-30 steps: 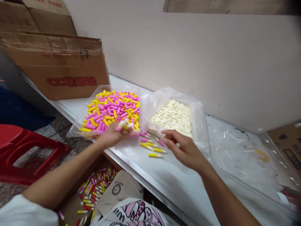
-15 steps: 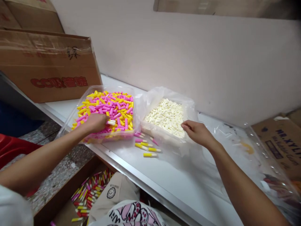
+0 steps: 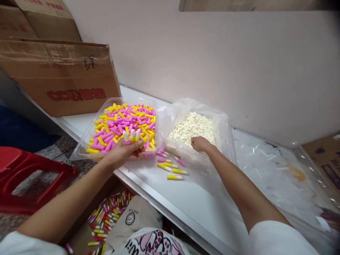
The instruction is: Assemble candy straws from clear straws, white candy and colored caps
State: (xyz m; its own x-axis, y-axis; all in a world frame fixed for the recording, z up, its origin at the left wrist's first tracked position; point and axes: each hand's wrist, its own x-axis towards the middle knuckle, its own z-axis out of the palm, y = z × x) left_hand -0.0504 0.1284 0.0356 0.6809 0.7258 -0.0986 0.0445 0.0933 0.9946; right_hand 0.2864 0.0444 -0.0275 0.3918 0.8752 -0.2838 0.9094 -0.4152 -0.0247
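Observation:
My left hand [image 3: 123, 153] is closed around a few short pink and yellow plastic tubes [image 3: 132, 136] with white sticks standing out of their tops. It is at the front edge of a clear plastic tub [image 3: 79, 151] heaped with loose pink and yellow tubes [image 3: 124, 118]. My right hand [image 3: 202, 144] reaches down into small white sticks [image 3: 195, 124] that fill a container lined with a clear plastic bag [image 3: 225, 134]. Its fingertips are bunched together, and whatever they pinch is hidden. Several tubes tipped with white sticks [image 3: 174, 170] lie on the white table between the hands.
A cardboard box [image 3: 77, 79] stands at the back left. Below the table edge, an open carton [image 3: 79, 244] holds many filled tubes. A red plastic stool [image 3: 39, 198] is at the left. Crumpled clear plastic [image 3: 268, 173] covers the table's right side.
My left hand has turned up and come toward the tub's front edge, showing the white-tipped tubes upright. My right hand has moved left, from the bag's right side into the white sticks.

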